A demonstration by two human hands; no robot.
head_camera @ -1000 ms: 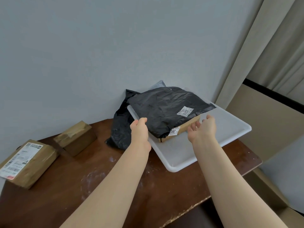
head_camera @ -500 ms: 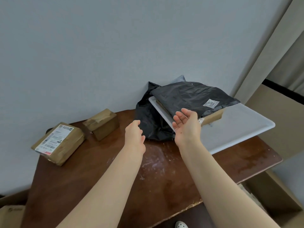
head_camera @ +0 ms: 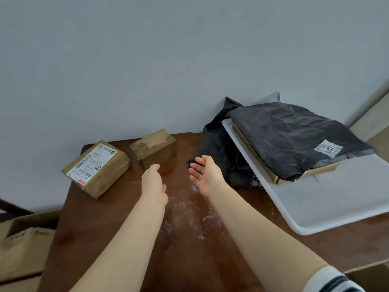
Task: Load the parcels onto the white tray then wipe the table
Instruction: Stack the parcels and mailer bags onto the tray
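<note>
A white tray (head_camera: 328,199) lies on the right side of the brown table (head_camera: 101,228). On it a black bag parcel (head_camera: 294,133) covers a flat cardboard parcel (head_camera: 311,172). Another black bag (head_camera: 221,148) sits on the table against the tray's left edge. A small brown box (head_camera: 154,147) and a larger labelled box (head_camera: 96,167) stand at the table's far left. My left hand (head_camera: 153,184) is empty, just in front of the small box. My right hand (head_camera: 205,175) is empty, palm turned up, between that box and the black bag.
White powdery smears (head_camera: 195,216) mark the table between my forearms. A grey wall runs behind the table. Cardboard boxes (head_camera: 23,249) stand on the floor at the left, and a beige curtain hangs at the far right.
Both hands have left the parcels on the tray and moved left across the table toward the small brown box. My view has swung left too.
</note>
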